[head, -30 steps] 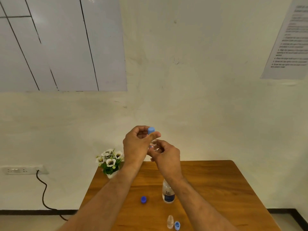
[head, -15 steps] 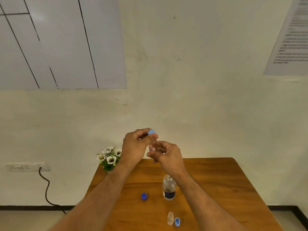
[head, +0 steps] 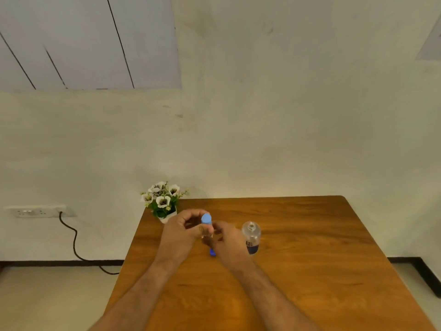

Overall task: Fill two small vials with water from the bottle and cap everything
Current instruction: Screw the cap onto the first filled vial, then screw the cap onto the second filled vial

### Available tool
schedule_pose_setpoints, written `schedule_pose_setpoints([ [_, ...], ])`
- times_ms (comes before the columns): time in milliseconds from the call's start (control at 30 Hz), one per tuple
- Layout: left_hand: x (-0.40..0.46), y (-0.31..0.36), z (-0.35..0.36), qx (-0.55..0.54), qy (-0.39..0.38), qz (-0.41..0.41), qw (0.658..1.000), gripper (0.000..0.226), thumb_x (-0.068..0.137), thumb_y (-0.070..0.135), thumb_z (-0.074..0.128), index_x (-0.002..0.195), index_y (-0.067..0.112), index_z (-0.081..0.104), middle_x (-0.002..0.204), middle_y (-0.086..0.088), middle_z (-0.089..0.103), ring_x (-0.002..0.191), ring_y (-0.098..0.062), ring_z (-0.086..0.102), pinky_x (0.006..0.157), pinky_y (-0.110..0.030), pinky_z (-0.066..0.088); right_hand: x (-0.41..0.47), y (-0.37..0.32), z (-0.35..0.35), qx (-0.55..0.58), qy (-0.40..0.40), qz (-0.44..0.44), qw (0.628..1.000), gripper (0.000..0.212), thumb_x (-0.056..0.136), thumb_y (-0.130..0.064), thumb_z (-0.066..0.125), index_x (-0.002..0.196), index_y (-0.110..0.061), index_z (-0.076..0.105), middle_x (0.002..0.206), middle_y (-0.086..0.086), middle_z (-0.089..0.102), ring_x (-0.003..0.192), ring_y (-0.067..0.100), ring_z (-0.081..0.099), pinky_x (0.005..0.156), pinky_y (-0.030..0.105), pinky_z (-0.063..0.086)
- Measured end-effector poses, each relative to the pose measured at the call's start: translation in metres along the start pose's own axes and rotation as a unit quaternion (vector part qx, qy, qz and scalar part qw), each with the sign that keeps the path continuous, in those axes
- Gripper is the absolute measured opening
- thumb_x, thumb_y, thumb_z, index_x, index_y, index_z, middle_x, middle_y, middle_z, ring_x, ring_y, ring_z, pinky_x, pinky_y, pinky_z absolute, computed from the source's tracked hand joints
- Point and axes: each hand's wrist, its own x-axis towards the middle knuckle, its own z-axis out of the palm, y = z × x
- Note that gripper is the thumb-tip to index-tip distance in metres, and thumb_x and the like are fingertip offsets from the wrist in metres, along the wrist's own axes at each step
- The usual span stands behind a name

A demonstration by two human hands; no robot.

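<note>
Cream plaster wall (head: 274, 139) behind, square brown wooden table (head: 310, 271) below me, its far edge against the wall.

My left hand (head: 183, 231) is closed round the light blue cap (head: 206, 219) of the small clear vial (head: 207, 231), thumb and fingers pinching the cap from the sides. My right hand (head: 226, 242) is curled round the vial's lower body; the glass is mostly hidden by my fingers, so I cannot tell the fill level. Vial upright, held just above the table's middle, the two hands touching around it.

Directly under my right hand a dark blue bottle cap (head: 212, 253) lies on the wood, partly covered. Just right of that hand stands the clear plastic bottle with a dark blue label (head: 251, 237), neck open, upright, near my knuckles but apart from them.

At the far left corner of the table, a small white pot of white flowers with green leaves (head: 162, 201) sits at the edge, near my left hand. Right half of the table is bare wood, as is the near part between my forearms.

On the wall to the left, a white socket strip (head: 35, 210) with a black cable (head: 74, 242) trailing down to the floor.
</note>
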Motion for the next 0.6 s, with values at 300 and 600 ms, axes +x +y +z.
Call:
schedule_pose_setpoints([
  [300, -0.019, -0.082, -0.001, 0.026, -0.034, -0.06, 0.997, 0.055, 0.074, 0.039, 0.076, 0.126, 0.028, 0.064, 0.119, 0.017, 0.067, 0.11, 0.005, 0.062, 0.093, -0.021, 0.053, -0.02, 0.064, 0.061, -0.075, -0.009, 0.112, 0.991, 0.038, 0.088, -0.021, 0.073, 0.124, -0.023, 0.06, 0.11, -0.003, 0.068, 0.096, 0.011, 0.061, 0.08, 0.023, 0.047],
  [600, -0.035, -0.139, 0.003, 0.085, -0.059, -0.126, 0.987, 0.041, 0.092, 0.022, 0.065, 0.133, 0.026, 0.059, 0.128, 0.014, 0.063, 0.109, 0.011, 0.058, 0.091, -0.013, 0.049, -0.029, 0.11, 0.099, -0.139, -0.035, 0.161, 0.976, 0.041, 0.09, -0.025, 0.07, 0.129, -0.021, 0.057, 0.128, -0.004, 0.061, 0.123, 0.016, 0.051, 0.104, 0.03, 0.044],
])
